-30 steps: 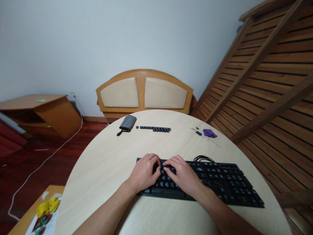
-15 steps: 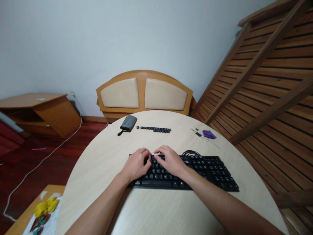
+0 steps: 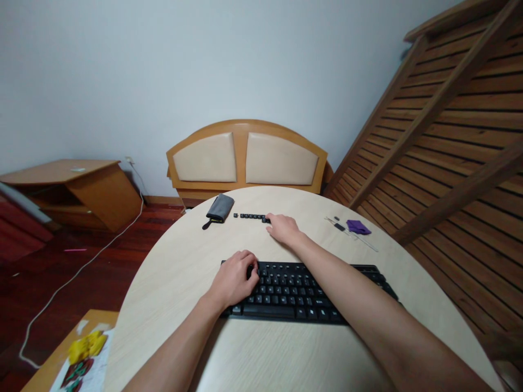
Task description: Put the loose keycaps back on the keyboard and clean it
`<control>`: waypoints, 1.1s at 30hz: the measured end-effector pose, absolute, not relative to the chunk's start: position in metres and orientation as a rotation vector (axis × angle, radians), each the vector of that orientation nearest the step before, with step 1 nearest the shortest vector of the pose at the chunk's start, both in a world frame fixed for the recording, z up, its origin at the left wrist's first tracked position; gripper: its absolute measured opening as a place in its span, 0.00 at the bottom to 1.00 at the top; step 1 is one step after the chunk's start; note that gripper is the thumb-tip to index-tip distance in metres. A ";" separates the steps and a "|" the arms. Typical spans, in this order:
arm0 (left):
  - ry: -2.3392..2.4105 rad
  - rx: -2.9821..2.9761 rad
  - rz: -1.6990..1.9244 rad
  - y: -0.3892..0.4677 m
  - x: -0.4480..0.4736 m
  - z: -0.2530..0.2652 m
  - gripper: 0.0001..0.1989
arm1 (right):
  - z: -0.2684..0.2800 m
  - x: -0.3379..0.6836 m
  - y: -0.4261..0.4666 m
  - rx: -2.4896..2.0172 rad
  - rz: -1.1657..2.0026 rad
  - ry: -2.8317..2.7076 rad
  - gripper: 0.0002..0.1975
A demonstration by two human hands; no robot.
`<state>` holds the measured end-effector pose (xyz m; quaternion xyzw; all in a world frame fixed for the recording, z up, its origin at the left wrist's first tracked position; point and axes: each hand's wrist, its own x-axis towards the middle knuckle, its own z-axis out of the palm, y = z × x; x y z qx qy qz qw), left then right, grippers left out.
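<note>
A black computer keyboard (image 3: 286,291) lies across the near part of the round table. Upon its left end rests my left hand (image 3: 235,277), the fingers curled and the thumb bent toward them against the keys; anything small between the fingertips is hidden. Beyond the keyboard, loose black keycaps (image 3: 252,216) stand in a short row. My right hand (image 3: 284,227) is stretched out to the right end of that row, with thumb and forefinger slightly apart at the keycaps. It covers part of the row. My right forearm crosses over the keyboard's right side.
A grey pouch (image 3: 220,208) lies left of the keycaps. Thin tools (image 3: 339,226) and a purple cloth (image 3: 358,227) lie at the table's right. A wooden slatted frame (image 3: 441,136) leans at the right, and a padded headboard (image 3: 241,130) stands behind the table (image 3: 171,299).
My right hand has moved from the keyboard's top row forward to the loose keycaps. My left hand stays at the keyboard's left end. The view has shifted slightly.
</note>
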<state>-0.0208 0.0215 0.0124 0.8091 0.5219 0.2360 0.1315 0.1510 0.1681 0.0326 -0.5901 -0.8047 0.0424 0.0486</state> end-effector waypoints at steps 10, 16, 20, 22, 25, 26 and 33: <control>1.512 2.345 0.698 0.021 -0.021 0.012 0.05 | 0.024 0.133 0.178 -1.821 0.127 -2.491 0.18; 1.515 2.336 0.696 0.022 -0.021 0.011 0.05 | 0.027 0.146 0.149 -1.703 0.246 -2.457 0.10; 1.510 2.347 0.702 0.022 -0.022 0.009 0.05 | 0.033 0.163 0.118 -1.576 0.416 -2.418 0.11; 1.507 2.354 0.709 0.021 -0.022 0.008 0.05 | 0.037 0.172 0.105 -1.501 0.537 -2.404 0.11; 1.508 2.359 0.709 0.021 -0.022 0.008 0.05 | 0.040 0.183 0.091 -1.374 0.723 -2.391 0.11; 1.508 2.361 0.708 0.020 -0.022 0.008 0.05 | 0.040 0.187 0.088 -1.336 0.773 -2.388 0.11; 1.507 2.370 0.705 0.019 -0.021 0.010 0.06 | 0.029 0.197 0.087 -1.177 1.124 -2.330 0.10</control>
